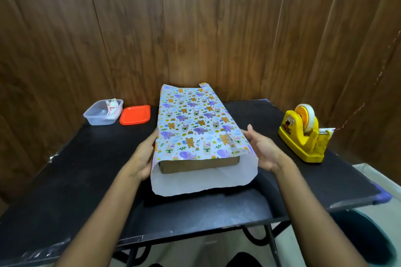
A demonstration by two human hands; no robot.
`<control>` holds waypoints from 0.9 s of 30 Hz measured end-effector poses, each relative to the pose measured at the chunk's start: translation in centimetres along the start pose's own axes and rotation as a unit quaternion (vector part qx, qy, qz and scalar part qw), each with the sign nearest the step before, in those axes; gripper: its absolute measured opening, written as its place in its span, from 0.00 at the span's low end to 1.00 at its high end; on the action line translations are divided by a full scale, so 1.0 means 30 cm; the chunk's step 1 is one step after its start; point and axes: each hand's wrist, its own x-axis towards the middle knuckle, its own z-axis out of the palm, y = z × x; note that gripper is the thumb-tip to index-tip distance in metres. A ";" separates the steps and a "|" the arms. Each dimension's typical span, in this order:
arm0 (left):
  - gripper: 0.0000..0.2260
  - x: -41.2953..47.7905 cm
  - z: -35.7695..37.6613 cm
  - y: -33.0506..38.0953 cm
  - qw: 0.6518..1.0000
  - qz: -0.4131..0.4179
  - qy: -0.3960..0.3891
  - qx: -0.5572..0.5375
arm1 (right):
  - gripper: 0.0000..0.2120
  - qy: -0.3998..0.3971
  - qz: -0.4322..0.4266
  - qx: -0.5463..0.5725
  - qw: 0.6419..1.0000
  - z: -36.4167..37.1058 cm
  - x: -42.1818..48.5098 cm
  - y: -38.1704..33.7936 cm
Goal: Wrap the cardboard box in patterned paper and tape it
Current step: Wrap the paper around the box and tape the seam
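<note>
Mid-frame on the bench (86, 169), the cardboard box (199, 166) lies sleeved in patterned paper (193, 119). Left hand (144, 154) and right hand (263, 151) flank it, fingers released; crease the near overhang inward evenly, snug.

Reaching forward with both bare forearms. Pressing left hand (144, 154) flat, fingers (152, 139) straight, against left side of patterned paper (191, 123). Holding right hand (263, 149) open at its right side, thumb raised, palm inward.

Plain indoor room, home or office unclear: wood-panelled wall (217, 28), black folding table (86, 169), yellow tape dispenser (303, 136)
</note>
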 end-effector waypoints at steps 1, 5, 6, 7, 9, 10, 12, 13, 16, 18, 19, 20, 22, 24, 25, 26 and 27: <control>0.20 -0.005 -0.002 -0.009 1.000 -0.007 -0.009 -0.012 | 0.25 -0.006 0.007 0.000 1.000 0.002 -0.006 0.005; 0.19 -0.018 0.023 -0.028 0.995 0.028 -0.014 -0.089 | 0.22 -0.035 -0.038 -0.052 0.997 0.058 -0.050 -0.130; 0.19 -0.021 0.038 -0.040 0.994 0.034 -0.015 -0.104 | 0.21 -0.044 -0.068 -0.078 0.994 0.077 -0.066 -0.199; 0.18 -0.022 0.053 -0.057 0.993 0.032 -0.021 -0.113 | 0.20 -0.051 -0.095 -0.110 0.988 0.104 -0.088 -0.273; 0.16 -0.032 0.095 -0.104 0.992 0.015 -0.033 -0.123 | 0.17 -0.054 -0.132 -0.210 0.967 0.185 -0.137 -0.410; 0.13 -0.028 0.115 -0.126 0.993 -0.002 -0.013 -0.119 | 0.14 -0.043 -0.139 -0.273 0.951 0.236 -0.154 -0.460; 0.12 -0.014 0.134 -0.160 0.996 -0.027 0.050 -0.063 | 0.12 -0.019 -0.131 -0.386 0.913 0.326 -0.153 -0.500; 0.14 -0.011 0.132 -0.161 0.997 -0.023 0.070 -0.017 | 0.14 -0.018 -0.130 -0.437 0.890 0.367 -0.147 -0.501; 0.13 -0.032 0.089 -0.139 0.987 0.002 0.100 0.123 | 0.19 -0.033 -0.130 -0.510 0.849 0.424 -0.106 -0.436; 0.13 -0.069 0.060 -0.109 0.980 0.017 0.088 0.176 | 0.18 -0.051 -0.137 -0.514 0.845 0.429 -0.104 -0.388; 0.14 -0.084 0.054 -0.088 0.979 0.027 0.082 0.186 | 0.17 -0.060 -0.140 -0.502 0.851 0.427 -0.108 -0.371; 0.14 -0.095 0.055 -0.065 0.978 0.040 0.081 0.190 | 0.18 -0.066 -0.143 -0.483 0.861 0.422 -0.111 -0.359; 0.13 -0.118 0.070 -0.008 0.977 0.088 0.086 0.177 | 0.18 -0.063 -0.165 -0.432 0.884 0.397 -0.120 -0.333; 0.16 -0.164 0.089 0.059 0.972 0.179 0.073 0.131 | 0.19 -0.060 -0.207 -0.348 0.912 0.358 -0.149 -0.296; 0.19 -0.195 0.096 0.087 0.962 0.242 0.050 0.117 | 0.21 -0.068 -0.232 -0.309 0.920 0.332 -0.166 -0.274; 0.23 -0.233 0.112 0.110 0.944 0.304 0.011 0.130 | 0.23 -0.078 -0.253 -0.285 0.921 0.311 -0.190 -0.250; 0.28 -0.270 0.143 0.128 0.923 0.344 -0.026 0.171 | 0.26 -0.086 -0.265 -0.288 0.917 0.300 -0.220 -0.226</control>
